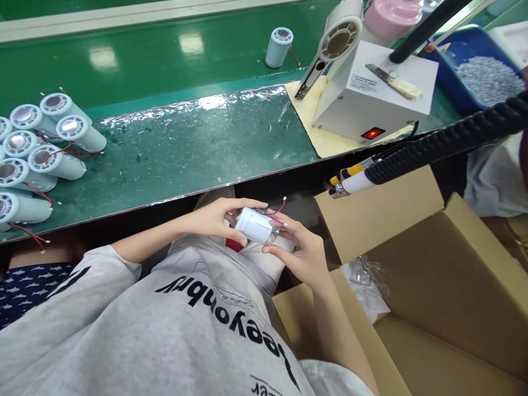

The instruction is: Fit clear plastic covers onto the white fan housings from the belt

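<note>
Farthest to the left of the hands, a cluster of pale blue cylinders [68,164] lies on the green surface [198,148], their round ends turned various ways and thin red wires trailing among them. The surface runs just beyond the hands, and past it stretches a green belt [144,60].

The left hand [218,221] is curved around the left end of the held cylinder [254,224], thumb on the near side and fingers on the far side. This cylinder lies tilted between the two hands, in front of the body, with clear plastic showing at its right end and a red wire rising from there. Well beyond the hands, a lone cylinder [279,49] stands upright on the belt.

The right hand [304,247] grips the right end of the held cylinder between thumb and fingers. Beyond it, to the right, a white box-shaped device [371,99] with a lit red switch carries a knife [394,81]. Nearer, just right of that hand, sits an open cardboard box [445,264]; farthest right, beyond the hands, is a blue tray [447,71] of small clear pieces.
</note>
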`<state>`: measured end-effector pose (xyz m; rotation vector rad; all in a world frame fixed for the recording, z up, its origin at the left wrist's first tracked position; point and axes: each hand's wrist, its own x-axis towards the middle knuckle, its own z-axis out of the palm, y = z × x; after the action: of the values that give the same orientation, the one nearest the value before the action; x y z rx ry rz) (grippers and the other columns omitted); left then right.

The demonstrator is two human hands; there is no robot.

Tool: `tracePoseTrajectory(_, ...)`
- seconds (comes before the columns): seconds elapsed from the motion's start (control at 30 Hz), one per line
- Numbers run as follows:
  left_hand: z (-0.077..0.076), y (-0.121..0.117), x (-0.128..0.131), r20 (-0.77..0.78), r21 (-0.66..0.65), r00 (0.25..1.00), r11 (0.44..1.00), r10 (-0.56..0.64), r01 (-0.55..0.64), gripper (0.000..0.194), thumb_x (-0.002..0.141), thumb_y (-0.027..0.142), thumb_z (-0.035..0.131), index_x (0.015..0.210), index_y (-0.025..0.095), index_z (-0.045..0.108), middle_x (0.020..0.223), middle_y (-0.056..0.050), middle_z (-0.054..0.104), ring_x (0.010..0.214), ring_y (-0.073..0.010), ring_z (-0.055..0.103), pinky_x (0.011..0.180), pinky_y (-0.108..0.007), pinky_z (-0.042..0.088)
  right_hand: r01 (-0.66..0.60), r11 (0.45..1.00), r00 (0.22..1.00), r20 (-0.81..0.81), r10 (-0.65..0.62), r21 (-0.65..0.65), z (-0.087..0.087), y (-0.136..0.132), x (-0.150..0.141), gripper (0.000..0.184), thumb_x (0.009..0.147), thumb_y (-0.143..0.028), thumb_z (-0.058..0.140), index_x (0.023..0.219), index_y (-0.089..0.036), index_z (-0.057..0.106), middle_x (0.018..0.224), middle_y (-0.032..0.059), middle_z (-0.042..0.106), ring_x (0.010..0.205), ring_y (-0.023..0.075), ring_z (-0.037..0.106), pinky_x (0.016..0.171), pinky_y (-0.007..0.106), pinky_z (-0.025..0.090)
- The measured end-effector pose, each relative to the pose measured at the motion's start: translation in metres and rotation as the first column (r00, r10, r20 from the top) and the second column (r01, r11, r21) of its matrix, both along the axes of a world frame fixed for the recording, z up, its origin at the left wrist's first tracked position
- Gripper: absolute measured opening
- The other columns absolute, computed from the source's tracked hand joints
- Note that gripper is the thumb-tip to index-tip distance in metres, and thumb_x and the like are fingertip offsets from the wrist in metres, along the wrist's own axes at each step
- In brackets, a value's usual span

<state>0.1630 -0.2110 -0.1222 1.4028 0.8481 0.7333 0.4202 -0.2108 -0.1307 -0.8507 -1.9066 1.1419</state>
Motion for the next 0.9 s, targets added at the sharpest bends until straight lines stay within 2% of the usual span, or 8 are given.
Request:
tracePoseTrajectory(0.07, 0.002, 0.0, -0.001, -0.005, 0.057, 1.0, 0.998, -0.018, 0.019, 0.081, 0.067, 0.035, 0.094, 0.141, 0.027, 0.063, 0.145, -0.013, 0.065, 0.128, -0.0289, 0.064, 0.1, -0.037, 0.054, 0.007, 0.999, 1.0, -0.009, -0.007, -0.041, 0.002, -0.002, 0.0, 0.044, 0.081, -0.04, 0.088, 0.12, -0.025, 0.072, 0.132, 0.0117, 0.073, 0.122, 0.0319, 0.071, 0.101, 0.048, 0.063)
tracePoseTrajectory(0.23, 0.004, -0.001, -0.002, -0.003, 0.134, 0.999, 0.99, -0.046, 0.045, 0.076, 0.072, 0.034, 0.091, 0.142, 0.029, 0.063, 0.146, -0.012, 0.064, 0.13, -0.0289, 0.064, 0.103, -0.039, 0.055, 0.017, 0.981, 0.996, -0.077, -0.033, -0.194, 0.008, -0.004, -0.002, 0.048, 0.078, -0.042, 0.091, 0.119, -0.027, 0.072, 0.121, 0.0079, 0.077, 0.113, 0.0276, 0.075, 0.092, 0.041, 0.068)
tracePoseTrajectory(0.53, 0.003, -0.001, -0.003, -0.021, 0.205, 0.997, 0.976, -0.072, 0.075, 0.074, 0.075, 0.032, 0.089, 0.144, 0.031, 0.061, 0.149, -0.011, 0.062, 0.134, -0.0291, 0.061, 0.106, -0.04, 0.054, 0.0, 0.894, 0.99, -0.128, -0.064, -0.448, 0.01, -0.003, -0.003, 0.05, 0.072, -0.045, 0.094, 0.112, -0.027, 0.07, 0.111, 0.0055, 0.077, 0.091, 0.0223, 0.076, 0.08, 0.036, 0.068)
tracePoseTrajectory(0.7, 0.0, -0.001, -0.003, -0.015, 0.236, 0.997, 0.969, -0.07, 0.071, 0.074, 0.075, 0.033, 0.088, 0.144, 0.031, 0.061, 0.146, -0.011, 0.063, 0.134, -0.0292, 0.061, 0.108, -0.041, 0.054, 0.004, 0.854, 0.983, -0.153, -0.098, -0.521, 0.007, -0.003, -0.005, 0.051, 0.07, -0.045, 0.095, 0.11, -0.027, 0.07, 0.109, 0.0044, 0.074, 0.088, 0.0189, 0.073, 0.076, 0.03, 0.066)
tracePoseTrajectory(0.9, -0.001, -0.001, -0.003, -0.014, 0.275, 0.997, 0.958, -0.076, 0.077, 0.074, 0.076, 0.03, 0.088, 0.145, 0.033, 0.06, 0.148, -0.011, 0.062, 0.136, -0.0291, 0.06, 0.111, -0.043, 0.052, -0.057, 0.8, 0.972, -0.218, -0.093, -0.597, 0.005, -0.001, -0.009, 0.049, 0.075, -0.055, 0.088, 0.108, -0.026, 0.067, 0.102, 0.0047, 0.075, 0.076, 0.0172, 0.071, 0.068, 0.03, 0.064)
